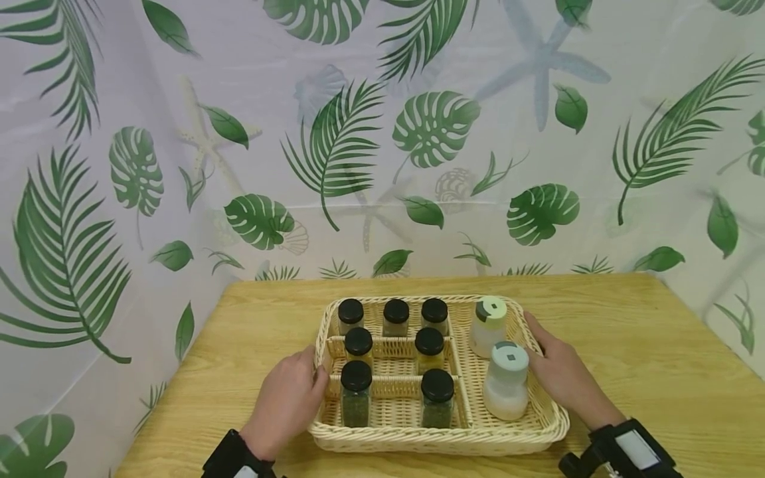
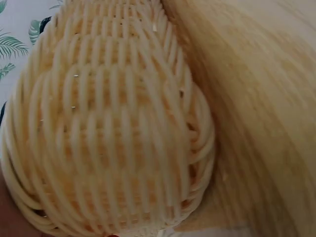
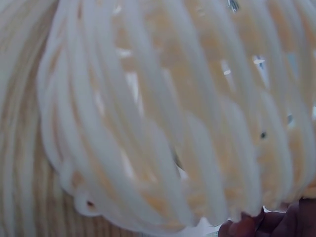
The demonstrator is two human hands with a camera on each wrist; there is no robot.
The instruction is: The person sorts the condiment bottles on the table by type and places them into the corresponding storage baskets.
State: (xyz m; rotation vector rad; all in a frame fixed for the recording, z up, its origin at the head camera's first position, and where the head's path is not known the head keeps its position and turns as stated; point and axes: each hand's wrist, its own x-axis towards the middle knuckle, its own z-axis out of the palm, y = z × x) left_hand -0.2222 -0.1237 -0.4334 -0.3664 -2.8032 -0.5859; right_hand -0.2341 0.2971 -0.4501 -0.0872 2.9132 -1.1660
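A woven wicker basket (image 1: 442,437) sits on the table, with my left hand (image 1: 289,397) gripping its left rim and my right hand (image 1: 564,372) its right rim. Dividers split its left part into three rows, where several small glass jars (image 1: 356,398) with black lids stand upright. The long right compartment holds a shaker with a yellow-green lid (image 1: 491,313) and, nearer me, one with a pale green lid (image 1: 509,358). Wicker weave (image 2: 108,123) fills most of the left wrist view. In the right wrist view, fingertips (image 3: 281,223) show below the basket wall (image 3: 187,128).
The wood-grain table (image 1: 645,345) reaches out on both sides of the basket. Behind it and along both sides hangs a pale sheet (image 1: 370,252) printed with green leaves and starfish. Dark straps (image 1: 636,451) are around both wrists.
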